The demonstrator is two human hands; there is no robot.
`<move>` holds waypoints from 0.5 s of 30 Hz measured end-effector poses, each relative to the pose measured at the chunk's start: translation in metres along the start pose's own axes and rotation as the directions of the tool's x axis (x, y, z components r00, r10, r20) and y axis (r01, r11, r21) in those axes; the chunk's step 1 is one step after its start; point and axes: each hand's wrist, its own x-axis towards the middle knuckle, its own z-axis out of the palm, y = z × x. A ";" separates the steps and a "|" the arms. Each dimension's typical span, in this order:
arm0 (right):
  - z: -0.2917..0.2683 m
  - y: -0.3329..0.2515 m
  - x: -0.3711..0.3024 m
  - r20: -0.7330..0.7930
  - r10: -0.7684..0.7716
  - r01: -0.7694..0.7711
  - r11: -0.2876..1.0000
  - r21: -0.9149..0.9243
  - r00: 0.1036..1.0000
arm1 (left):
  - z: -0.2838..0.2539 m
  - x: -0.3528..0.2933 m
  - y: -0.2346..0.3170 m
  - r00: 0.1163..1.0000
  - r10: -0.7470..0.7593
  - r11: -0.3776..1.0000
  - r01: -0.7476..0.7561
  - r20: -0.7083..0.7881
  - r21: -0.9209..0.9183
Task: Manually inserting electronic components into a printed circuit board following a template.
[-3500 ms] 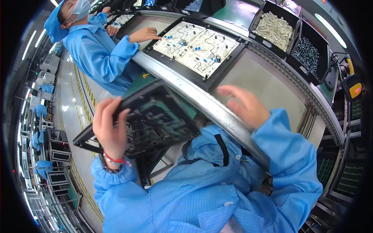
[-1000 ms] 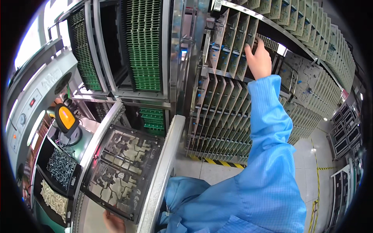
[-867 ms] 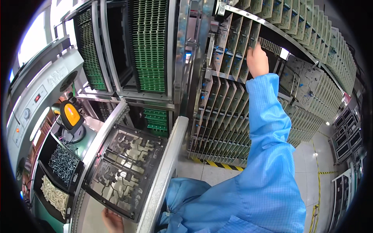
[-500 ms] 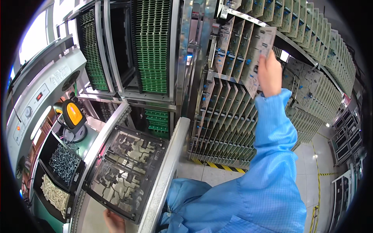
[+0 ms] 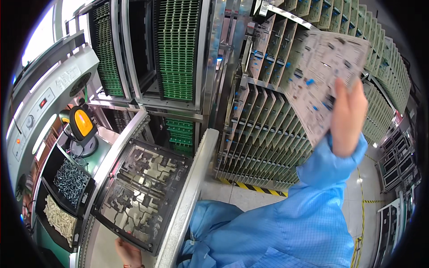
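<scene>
My right hand [image 5: 348, 118] is closed on the edge of a pale circuit board [image 5: 328, 67] with blue and dark components, blurred by motion. Much of the board stands out from a rack [image 5: 263, 118] packed with similar boards; its left side still lies by the slots. Low on the left, my left hand [image 5: 128, 253] grips the near edge of a black-framed carrier tray [image 5: 103, 217] with many shaped cutouts. Some of its fingers are hidden under the frame. The tray rests between two metal conveyor rails [image 5: 190, 201].
Left of the tray are bins of dark small parts [image 5: 71, 182] and cream pieces [image 5: 59, 219], with a yellow-black scanner [image 5: 82, 123] on a stand behind. Racks of green boards [image 5: 176, 53] rise at the back. Striped tape [image 5: 254, 187] marks the floor.
My right hand has moved right and slightly down, drawing the board outward so more of its face shows. My left hand stays at the tray's near edge, shifted slightly.
</scene>
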 end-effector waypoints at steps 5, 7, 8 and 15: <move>-0.057 -0.045 -0.027 0.124 0.298 -0.315 0.769 0.557 0.947 | 0.003 -0.002 -0.003 0.998 0.024 1.000 -0.025 -0.055 -0.001; -0.074 -0.053 -0.032 0.133 0.335 -0.353 0.779 0.518 0.933 | 0.004 -0.004 -0.002 0.994 0.027 0.999 -0.029 -0.104 -0.020; -0.085 -0.052 -0.036 0.124 0.377 -0.387 0.785 0.484 0.918 | 0.007 -0.004 0.000 0.995 0.023 1.000 -0.024 -0.092 -0.006; -0.109 -0.008 -0.048 0.002 0.405 -0.366 0.825 0.431 0.915 | 0.000 -0.024 0.006 0.986 0.109 0.994 -0.110 -0.123 -0.005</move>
